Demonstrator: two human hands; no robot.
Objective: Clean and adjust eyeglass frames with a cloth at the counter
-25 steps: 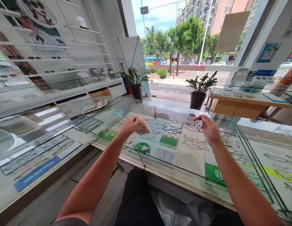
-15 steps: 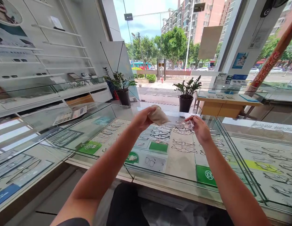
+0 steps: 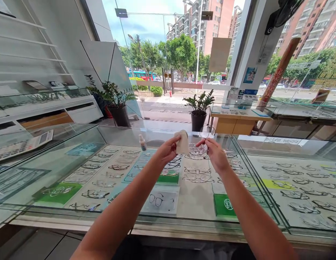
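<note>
A cloth (image 3: 182, 142) was gripped in the left hand (image 3: 168, 151), glasses (image 3: 202, 143) pinched by the right hand (image 3: 215, 155); they were close together, and wiping had seemingly yet to begin.

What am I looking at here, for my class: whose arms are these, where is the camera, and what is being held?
The camera sits on a person's head and looks forward and down, so the two bare arms reaching in from below are that person's own. The left hand holds a small pale cloth. The right hand pinches a thin-rimmed pair of glasses, close beside the cloth. Both are raised over a glass display counter; under its top lie rows of spectacle frames and green cards. A small spray bottle stands on the counter. Behind it are two potted plants and a window onto a street.
</note>
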